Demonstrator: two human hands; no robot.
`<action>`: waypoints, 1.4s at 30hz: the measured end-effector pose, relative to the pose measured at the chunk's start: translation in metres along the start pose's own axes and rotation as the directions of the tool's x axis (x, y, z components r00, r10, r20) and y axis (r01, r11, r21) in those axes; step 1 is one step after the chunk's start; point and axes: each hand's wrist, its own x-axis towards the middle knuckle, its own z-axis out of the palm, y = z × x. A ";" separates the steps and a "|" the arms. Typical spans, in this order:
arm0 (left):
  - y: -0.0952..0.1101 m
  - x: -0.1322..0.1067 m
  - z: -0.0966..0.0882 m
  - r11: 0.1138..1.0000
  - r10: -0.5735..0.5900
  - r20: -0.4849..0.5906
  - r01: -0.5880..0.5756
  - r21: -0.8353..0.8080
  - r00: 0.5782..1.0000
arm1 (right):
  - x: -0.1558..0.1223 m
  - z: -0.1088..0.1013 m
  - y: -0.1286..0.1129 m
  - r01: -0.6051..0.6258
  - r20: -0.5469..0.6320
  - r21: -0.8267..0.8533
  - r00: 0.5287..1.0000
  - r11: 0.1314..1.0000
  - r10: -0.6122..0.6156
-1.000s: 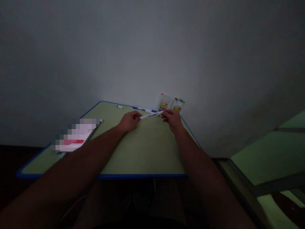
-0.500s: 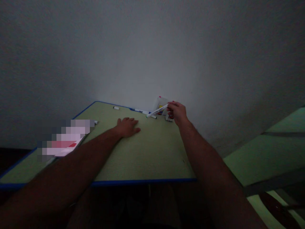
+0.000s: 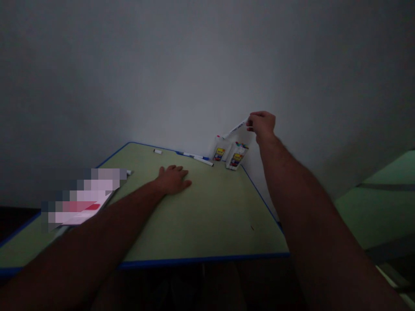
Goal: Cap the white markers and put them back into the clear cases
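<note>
My right hand (image 3: 263, 124) pinches a white marker (image 3: 237, 128) by its upper end, raised above the far right corner of the table. The marker slants down to the left, its lower tip at the top of a clear plastic marker case (image 3: 219, 149); whether it is inside the rim I cannot tell. A second case (image 3: 237, 156), full of markers with coloured ends, stands just to the right. My left hand (image 3: 174, 179) lies flat on the table (image 3: 207, 216) with fingers spread, holding nothing.
A white marker (image 3: 203, 161) and a blue-and-white pen-like item (image 3: 191, 154) lie along the back edge. A short white cylinder (image 3: 158, 151) sits further left. On the left side lies a bright screen or sheet (image 3: 81, 218), partly blurred out. The wall (image 3: 181, 86) rises behind the table.
My right hand has lifted the marker up and to the right, from near the tabletop to the case's top. The second case is now uncovered. My left hand stays flat.
</note>
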 end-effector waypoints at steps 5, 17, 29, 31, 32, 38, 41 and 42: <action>0.000 0.000 0.000 1.000 -0.002 0.000 0.002 -0.001 1.000 | 0.018 0.011 0.011 0.013 -0.027 -0.070 1.000 0.997 -0.015; 0.006 -0.003 -0.004 0.999 -0.014 0.018 0.013 0.043 1.000 | 0.025 0.050 0.063 0.014 0.161 -0.441 0.985 0.897 0.064; 0.007 -0.004 -0.003 0.999 -0.022 0.013 0.021 0.046 1.000 | 0.016 0.075 0.076 0.288 0.464 -0.667 0.882 0.688 0.081; 0.007 -0.005 -0.004 0.999 -0.019 0.015 0.018 0.044 1.000 | 0.015 0.078 0.077 0.338 0.503 -0.678 0.861 0.653 0.077; 0.008 -0.005 -0.005 0.999 -0.019 0.012 0.019 0.044 1.000 | 0.014 0.079 0.077 0.358 0.515 -0.686 0.854 0.634 0.076; 0.008 -0.005 -0.004 0.999 -0.006 0.004 0.006 0.037 1.000 | 0.011 0.083 0.078 0.381 0.518 -0.714 0.852 0.588 0.077; 0.008 -0.004 -0.003 0.999 -0.014 0.012 0.014 0.040 1.000 | 0.010 0.084 0.077 0.395 0.523 -0.716 0.850 0.576 0.067; 0.007 -0.004 -0.003 0.999 -0.015 0.013 0.015 0.041 1.000 | 0.009 0.084 0.077 0.402 0.525 -0.715 0.849 0.573 0.060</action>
